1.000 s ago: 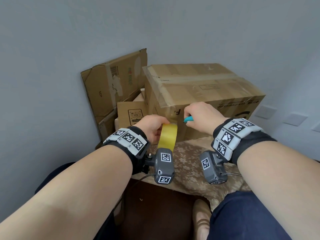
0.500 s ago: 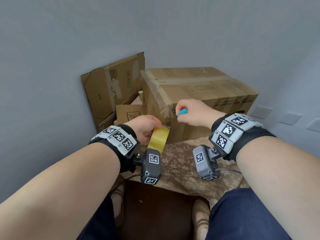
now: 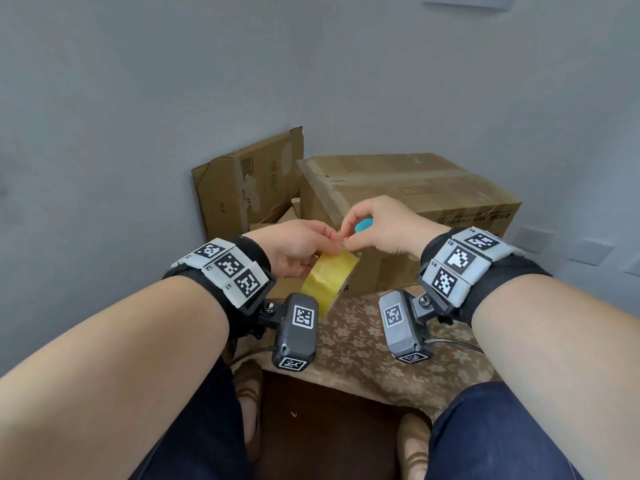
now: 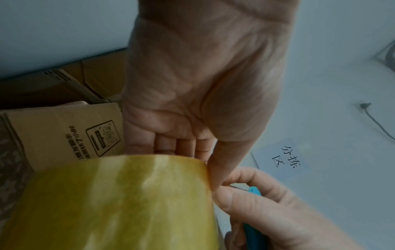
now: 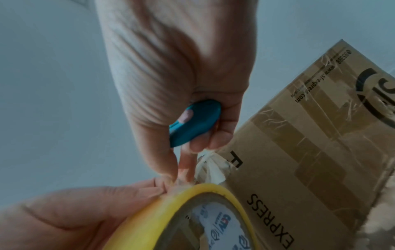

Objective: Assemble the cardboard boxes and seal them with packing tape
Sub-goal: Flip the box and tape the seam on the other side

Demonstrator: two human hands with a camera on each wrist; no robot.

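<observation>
My left hand (image 3: 304, 251) grips a yellow roll of packing tape (image 3: 329, 282), the same tape roll (image 4: 111, 203) filling the left wrist view and the tape roll (image 5: 181, 218) showing its cardboard core in the right wrist view. My right hand (image 3: 377, 230) pinches the tape's edge at the top of the roll with thumb and forefinger, while its other fingers curl round a small blue cutter (image 5: 194, 121). The blue cutter (image 3: 363, 225) peeks from the palm. Behind the hands stands a closed, taped cardboard box (image 3: 408, 195), the box (image 5: 310, 135) marked EXPRESS.
Flattened cardboard (image 3: 246, 188) leans against the grey wall at the back left. A smaller printed carton (image 4: 64, 133) lies beside the big box. The boxes sit on a floral-patterned cloth (image 3: 356, 344) whose front edge is near my knees.
My right hand left the box front and came to the top of the roll, where it now pinches the tape edge. The left hand lifted the roll slightly toward it.
</observation>
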